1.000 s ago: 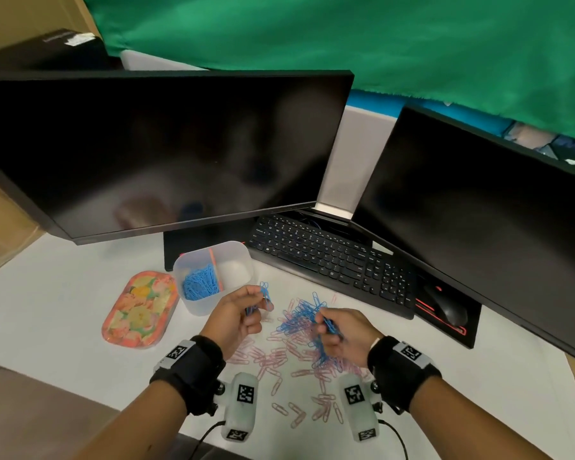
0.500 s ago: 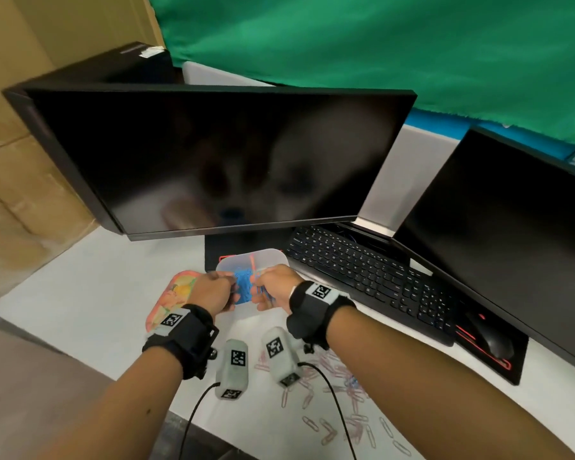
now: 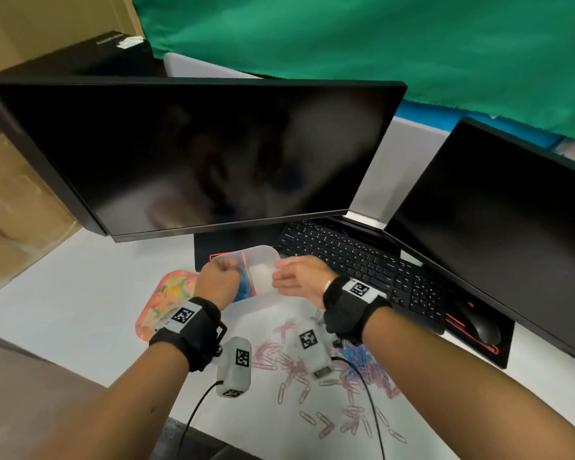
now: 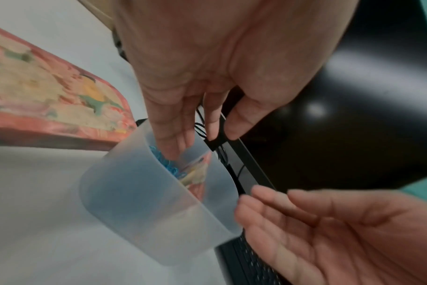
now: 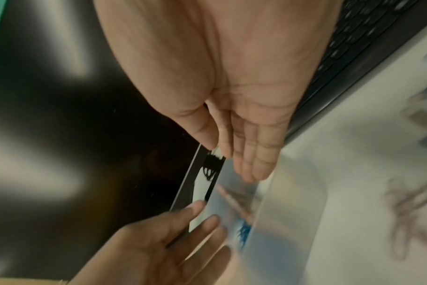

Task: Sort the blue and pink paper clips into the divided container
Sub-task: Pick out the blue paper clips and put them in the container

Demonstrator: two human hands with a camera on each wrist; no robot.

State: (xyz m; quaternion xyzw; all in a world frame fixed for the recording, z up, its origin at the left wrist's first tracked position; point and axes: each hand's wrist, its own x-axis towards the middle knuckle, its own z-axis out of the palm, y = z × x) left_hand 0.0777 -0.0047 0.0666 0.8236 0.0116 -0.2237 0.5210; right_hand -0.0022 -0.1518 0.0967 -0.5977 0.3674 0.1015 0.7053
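The translucent divided container (image 3: 263, 257) stands in front of the monitor base, with blue paper clips (image 4: 166, 164) in its left compartment beside a pink divider (image 5: 234, 200). The right compartment looks empty. My left hand (image 3: 226, 270) hangs over the left compartment, its fingers (image 4: 173, 138) pointing down at the blue clips and holding nothing. My right hand (image 3: 279, 277) is at the container's right rim, palm bare and fingers (image 5: 251, 165) straight. Nearer me on the desk lie loose pink clips (image 3: 279, 356) and a heap of blue clips (image 3: 362, 356).
A floral tray (image 3: 166, 290) lies left of the container. Behind it are a large monitor (image 3: 196, 154) and its base; a keyboard (image 3: 362, 263), a mouse (image 3: 482, 327) and a second monitor (image 3: 498, 227) are to the right. Sensor cables (image 3: 196, 410) trail over the desk's front edge.
Both hands carried blue clips from the loose pile up to the container. Now both are open with nothing in them, and the right hand has drawn back to the right rim.
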